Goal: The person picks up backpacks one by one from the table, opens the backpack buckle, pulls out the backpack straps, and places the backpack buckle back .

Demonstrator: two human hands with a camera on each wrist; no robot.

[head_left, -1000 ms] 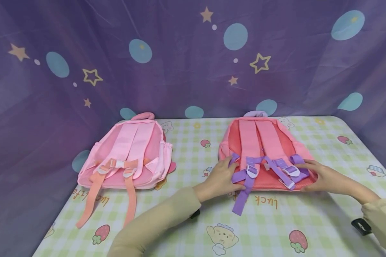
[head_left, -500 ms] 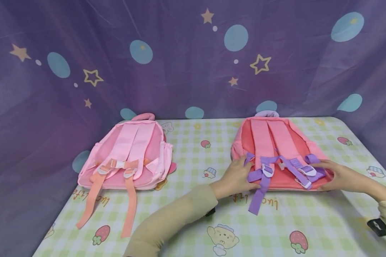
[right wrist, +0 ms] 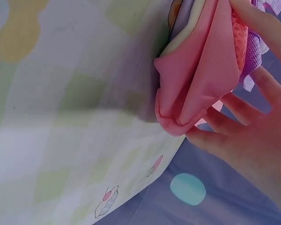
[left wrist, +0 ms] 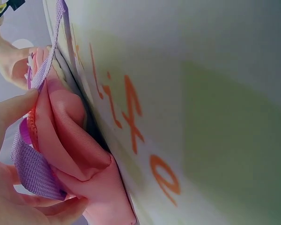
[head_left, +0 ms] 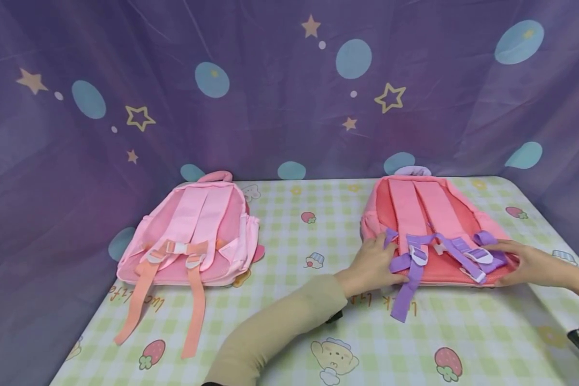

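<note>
From where I stand, the coral bag [head_left: 444, 214] lies on the right half of the checked surface [head_left: 275, 316], its back panel facing up and its lilac handle [head_left: 413, 170] at the far edge. The left hand [head_left: 372, 264] grips its lower left corner, fingers bent round the side and thumb at the near edge, only as far apart as the bag between them. A loop of purple webbing [left wrist: 33, 168] sits between that thumb and those fingers. The right hand [head_left: 535, 262] holds the opposite lower corner, its fingers curved round the side and the thumb low at the near edge, the bag filling the gap.

Purple straps [head_left: 407, 292] with white buckles [head_left: 418, 255] cross the bag's lower part, and one loose end hangs past the near edge onto the surface.

Well apart, on the left half, lies the pink bag [head_left: 183, 214], also back up, two orange straps [head_left: 195, 321] trailing toward the person. Behind everything hangs a purple curtain [head_left: 270, 118] printed with stars and blue ovals. The person wears pale sleeves [head_left: 280, 327].
</note>
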